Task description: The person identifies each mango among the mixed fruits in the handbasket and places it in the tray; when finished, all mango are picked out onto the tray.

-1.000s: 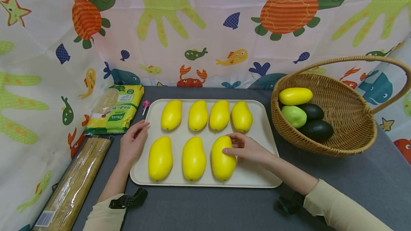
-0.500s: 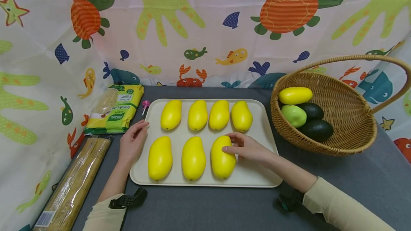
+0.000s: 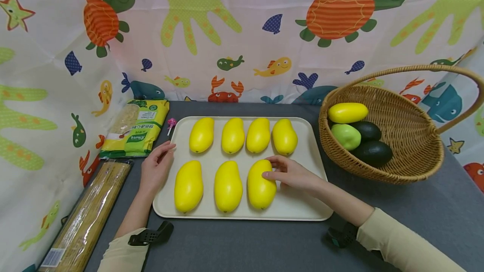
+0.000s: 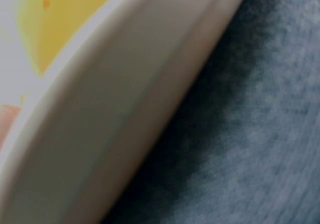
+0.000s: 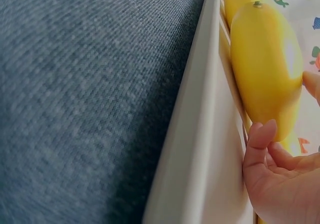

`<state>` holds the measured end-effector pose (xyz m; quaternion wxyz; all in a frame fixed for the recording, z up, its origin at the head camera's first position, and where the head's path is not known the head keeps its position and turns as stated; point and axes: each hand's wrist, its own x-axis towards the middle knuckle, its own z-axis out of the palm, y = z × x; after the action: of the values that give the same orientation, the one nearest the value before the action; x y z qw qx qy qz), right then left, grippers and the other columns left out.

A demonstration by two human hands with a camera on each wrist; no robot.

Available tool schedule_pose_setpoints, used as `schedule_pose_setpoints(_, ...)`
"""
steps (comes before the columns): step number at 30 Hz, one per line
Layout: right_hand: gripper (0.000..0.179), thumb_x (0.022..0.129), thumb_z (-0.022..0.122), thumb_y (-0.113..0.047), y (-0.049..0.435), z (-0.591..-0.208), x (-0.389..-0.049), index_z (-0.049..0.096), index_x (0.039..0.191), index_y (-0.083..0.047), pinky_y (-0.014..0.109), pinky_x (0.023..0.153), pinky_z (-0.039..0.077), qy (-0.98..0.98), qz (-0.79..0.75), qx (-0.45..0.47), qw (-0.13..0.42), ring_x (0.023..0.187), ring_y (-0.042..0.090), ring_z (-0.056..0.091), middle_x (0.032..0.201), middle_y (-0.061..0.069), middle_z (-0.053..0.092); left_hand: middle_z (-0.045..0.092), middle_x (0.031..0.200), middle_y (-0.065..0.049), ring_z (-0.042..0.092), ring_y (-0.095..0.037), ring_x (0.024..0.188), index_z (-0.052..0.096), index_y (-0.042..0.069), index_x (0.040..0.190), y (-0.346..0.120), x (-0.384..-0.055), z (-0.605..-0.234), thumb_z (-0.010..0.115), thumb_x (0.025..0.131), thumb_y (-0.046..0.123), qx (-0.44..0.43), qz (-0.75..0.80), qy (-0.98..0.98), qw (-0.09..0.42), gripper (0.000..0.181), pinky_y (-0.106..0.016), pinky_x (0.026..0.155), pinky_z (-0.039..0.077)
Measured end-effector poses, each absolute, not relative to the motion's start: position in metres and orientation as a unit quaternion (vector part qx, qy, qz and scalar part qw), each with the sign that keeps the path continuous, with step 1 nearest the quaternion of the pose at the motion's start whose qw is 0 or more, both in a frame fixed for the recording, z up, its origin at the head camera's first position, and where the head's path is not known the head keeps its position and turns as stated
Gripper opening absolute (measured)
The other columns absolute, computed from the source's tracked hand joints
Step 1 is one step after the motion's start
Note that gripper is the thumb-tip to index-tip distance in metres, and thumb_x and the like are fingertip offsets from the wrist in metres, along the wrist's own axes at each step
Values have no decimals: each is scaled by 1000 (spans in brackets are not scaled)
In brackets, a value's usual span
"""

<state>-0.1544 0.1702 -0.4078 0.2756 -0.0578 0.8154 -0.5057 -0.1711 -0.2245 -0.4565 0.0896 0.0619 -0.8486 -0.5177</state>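
Note:
Several yellow mangoes stand in two rows on a cream tray. My right hand holds the rightmost front mango, thumb on its upper side and fingers around its far right end. The right wrist view shows this mango lying over the tray, with curled fingers at its lower end. My left hand rests at the tray's left edge, its fingers loosely bent by the rim. Only a bit of fingertip shows in the left wrist view, beside the tray wall.
Right of the tray, a wicker basket holds a yellow fruit, a green one and two dark avocados. At left lie a yellow food packet, a lollipop and a long pack of noodles.
The mango in my right hand has shifted slightly to the left and away from me, the hand moving very little. The left hand stays at the tray's edge.

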Motion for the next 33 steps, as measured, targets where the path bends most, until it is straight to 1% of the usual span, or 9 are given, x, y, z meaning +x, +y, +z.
schedule_pose_setpoints(7,65,90,69,-40,172,-407,-153,45,141,-8,31,65,47,808,-516,-65,277,93,24,51,130,11,51,50,144,1,49,-17,129,66,13,127,-224,-172,-458,54,100,30,58,-518,-849,91,34,-15,93,42)
schedule_pose_setpoints(11,64,90,68,-38,173,-406,-152,45,142,-8,31,66,47,805,-521,-66,274,96,24,51,132,11,51,50,144,1,48,-18,129,66,13,128,-224,-172,-458,54,100,30,55,-518,-849,90,34,-14,93,41)
schedule_pose_setpoints(17,59,93,65,-36,178,-404,-149,46,141,-6,32,69,50,804,-533,-72,251,95,26,55,134,14,51,50,144,1,48,-18,129,65,14,128,-222,-172,-456,54,100,31,59,-514,-851,87,35,-20,96,42)
schedule_pose_setpoints(20,54,95,64,-32,185,-400,-146,48,139,-3,34,69,52,802,-544,-84,232,94,28,58,132,16,54,50,144,1,48,-18,129,66,14,128,-222,-172,-456,54,100,32,63,-513,-852,86,35,-22,97,43)
schedule_pose_setpoints(23,44,96,62,-26,194,-393,-143,54,132,-1,36,71,54,806,-543,-106,208,96,31,59,127,18,57,50,144,1,48,-17,129,66,15,128,-222,-173,-456,54,100,32,64,-511,-853,86,35,-23,98,43)
schedule_pose_setpoints(26,32,97,62,-23,205,-382,-141,62,120,-1,39,75,55,818,-529,-131,182,96,34,58,118,19,62,49,145,1,48,-18,130,65,15,128,-222,-172,-457,53,100,33,62,-511,-853,86,35,-23,98,43)
schedule_pose_setpoints(28,26,97,61,-22,213,-371,-140,65,114,-3,39,75,55,831,-510,-154,163,94,36,58,112,17,65,49,145,1,48,-18,130,65,15,128,-223,-172,-457,53,100,33,62,-512,-853,85,35,-22,98,43)
schedule_pose_setpoints(31,18,97,62,-20,226,-349,-139,67,109,-7,35,72,55,850,-474,-190,129,88,31,61,105,10,67,49,145,2,48,-17,129,65,15,128,-224,-172,-458,53,100,34,66,-510,-853,87,35,-21,97,43)
schedule_pose_setpoints(33,15,96,63,-19,235,-331,-139,68,107,-11,30,72,55,867,-441,-208,103,85,24,61,102,4,68,49,145,3,48,-17,129,65,16,128,-224,-171,-458,53,100,34,69,-508,-854,88,36,-22,97,43)
